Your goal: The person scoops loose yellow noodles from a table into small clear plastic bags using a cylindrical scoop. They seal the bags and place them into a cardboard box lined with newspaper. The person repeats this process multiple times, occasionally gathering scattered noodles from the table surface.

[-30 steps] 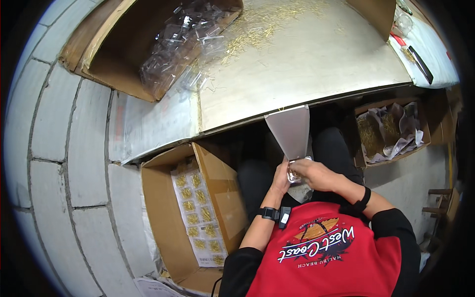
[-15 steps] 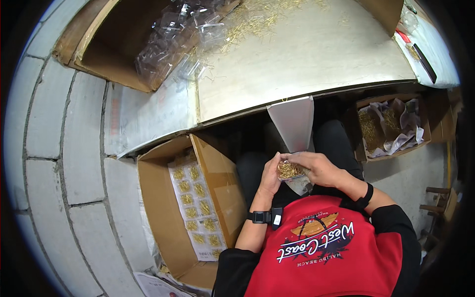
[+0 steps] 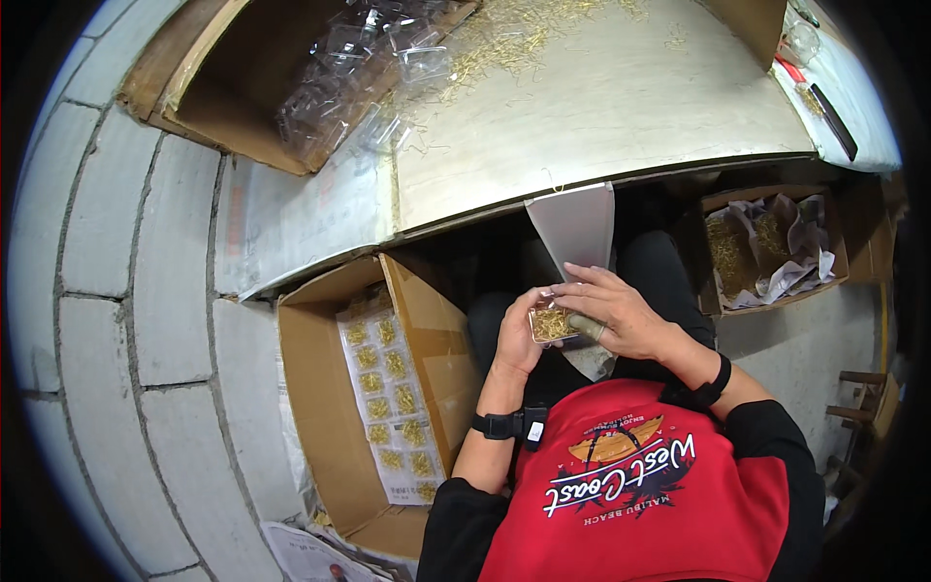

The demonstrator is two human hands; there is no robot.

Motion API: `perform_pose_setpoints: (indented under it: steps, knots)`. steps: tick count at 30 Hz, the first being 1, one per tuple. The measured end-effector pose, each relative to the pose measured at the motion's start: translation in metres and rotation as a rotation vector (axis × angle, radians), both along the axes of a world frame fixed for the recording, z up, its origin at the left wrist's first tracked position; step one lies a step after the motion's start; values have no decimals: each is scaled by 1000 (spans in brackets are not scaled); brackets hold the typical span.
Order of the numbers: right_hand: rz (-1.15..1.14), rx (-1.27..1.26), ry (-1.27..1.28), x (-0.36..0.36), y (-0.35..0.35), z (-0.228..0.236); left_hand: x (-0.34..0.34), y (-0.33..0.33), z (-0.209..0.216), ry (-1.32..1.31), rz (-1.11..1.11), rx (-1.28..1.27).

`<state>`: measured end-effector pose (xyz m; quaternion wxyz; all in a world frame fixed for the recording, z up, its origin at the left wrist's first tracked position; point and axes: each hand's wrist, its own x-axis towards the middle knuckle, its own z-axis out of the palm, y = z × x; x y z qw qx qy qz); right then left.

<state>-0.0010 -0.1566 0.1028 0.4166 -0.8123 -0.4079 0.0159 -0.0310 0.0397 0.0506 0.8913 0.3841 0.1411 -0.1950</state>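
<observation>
Left hand (image 3: pixel 521 332): wraps the left side of a small clear container (image 3: pixel 552 324), fingers clamped on it; underside of the grip hidden. Container sits between the two hands, above the lap and just near of the grey chute (image 3: pixel 574 225). It is open to view from above and holds a tangle of gold-coloured wire pieces.

Right hand (image 3: pixel 628 315): at the container's right side. Long fingers extended, slightly apart, reaching over its far edge; thumb well apart from them, wearing a dull greenish cover (image 3: pixel 586 328) and lying by the right edge. Cannot tell whether these fingers press on the container or only lie over it.

Surroundings. Left of the knees: open carton (image 3: pixel 425 310) with rows of small packs (image 3: pixel 403 399) on printed paper, each showing gold-coloured pieces. Right of the knees: smaller carton (image 3: pixel 777 298) lined with crumpled paper, more gold-coloured pieces inside. Far side: pale tabletop (image 3: pixel 601 121) carrying a loose spread of the same wire (image 3: pixel 504 44). Far left: tipped carton (image 3: pixel 233 147), clear plastic cases (image 3: pixel 339 87) spilling from its mouth onto the table. Far right: black bar-shaped object (image 3: pixel 834 122) on a white covering. Black bands on both wrists.
</observation>
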Motion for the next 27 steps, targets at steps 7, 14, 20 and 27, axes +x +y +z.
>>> perform_pose_setpoints:
  steps: [7,14,20,27]
  knots:
    - [-20,-21,-12,6,4,6,7,-9,17,-24,-50,88]
    - [-118,134,61,8,-5,4,9,-17,27,-26,-25,92]
    - [-136,210,129,5,-13,1,10,-19,27,-55,11,179]
    - [-165,219,213,14,-18,14,7,-13,24,-37,38,146]
